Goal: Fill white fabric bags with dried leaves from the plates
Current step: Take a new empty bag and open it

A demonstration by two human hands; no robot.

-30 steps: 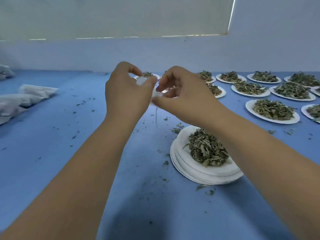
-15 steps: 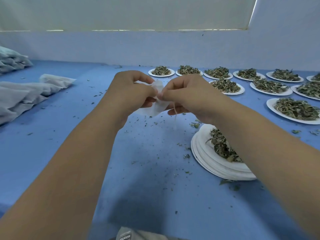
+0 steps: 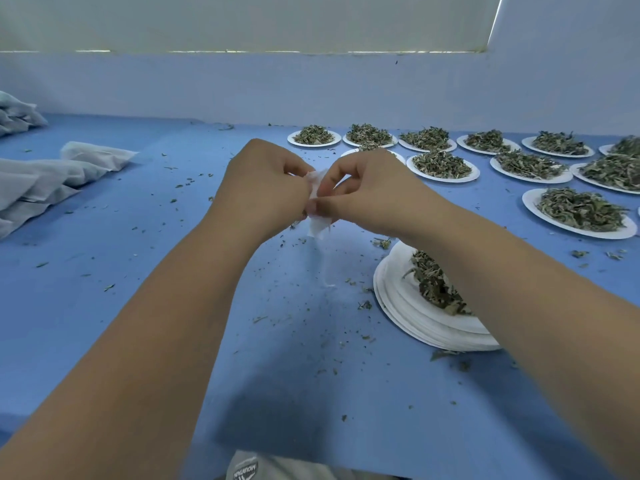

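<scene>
Pinched at centre frame by left hand point(image 3: 266, 188) and right hand point(image 3: 374, 197), fingers curled on its top edge: a small white fabric bag point(image 3: 317, 221), cord point(image 3: 327, 268) dangling below, likely gripped so to work the mouth open. Held just left of the plate stack point(image 3: 412, 320) at lower right, keeping its dried leaves point(image 3: 433, 287) close.

Most of the white bag point(image 3: 318, 226) hides behind the fingers point(image 3: 337, 174).

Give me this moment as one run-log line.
left hand: pinches white bag | right hand: pinches same bag | bag: held above table, string dangling | leaves: heaped on plate stack
</scene>
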